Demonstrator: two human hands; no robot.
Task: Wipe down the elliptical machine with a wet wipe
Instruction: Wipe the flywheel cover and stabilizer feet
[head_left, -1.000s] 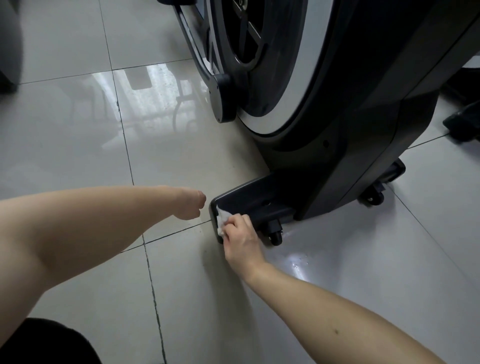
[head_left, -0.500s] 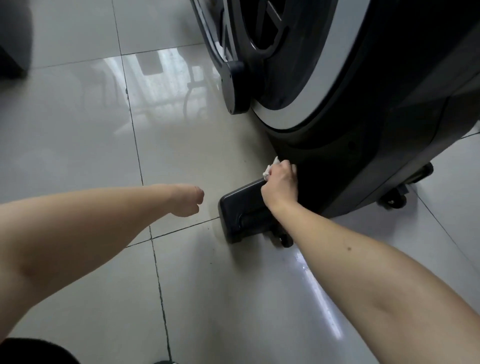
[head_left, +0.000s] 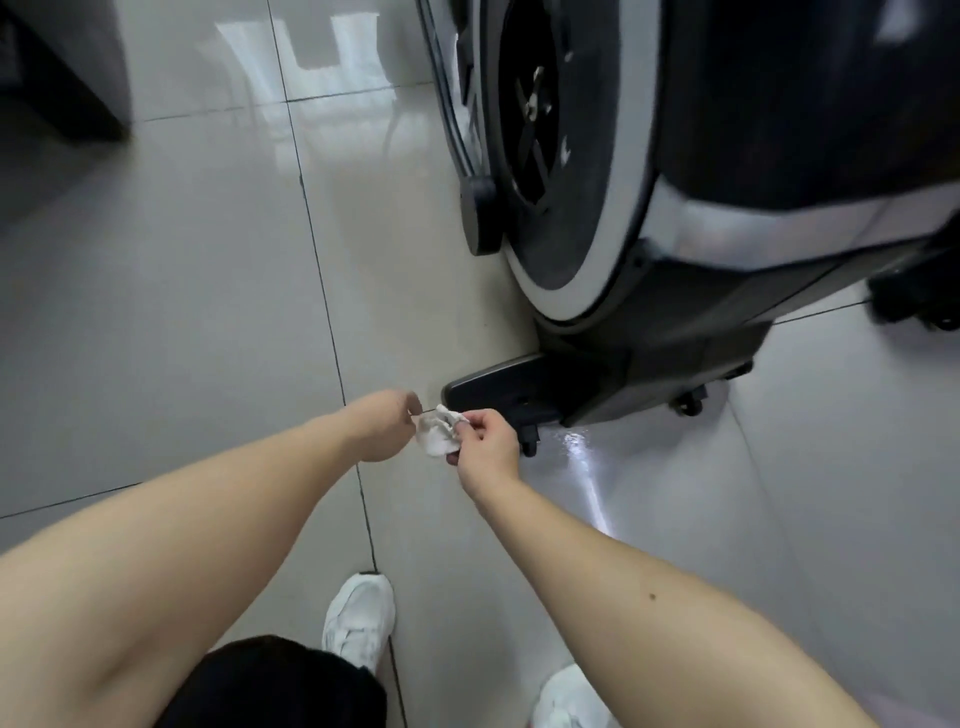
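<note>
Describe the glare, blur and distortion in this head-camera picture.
Head view: window glare washes the floor tiles, with a bright streak beside the stabiliser foot; the flywheel is motion-blurred; the wide lens bows the tile joints; the wet wipe between the left hand and right hand looks sharper.

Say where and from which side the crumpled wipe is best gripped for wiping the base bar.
Probably its bunched right edge, taken from the right: the right hand pinches the wet wipe there, nearest the elliptical's base bar. The left hand pinches the opposite edge, so the wipe hangs crumpled between them.
</note>
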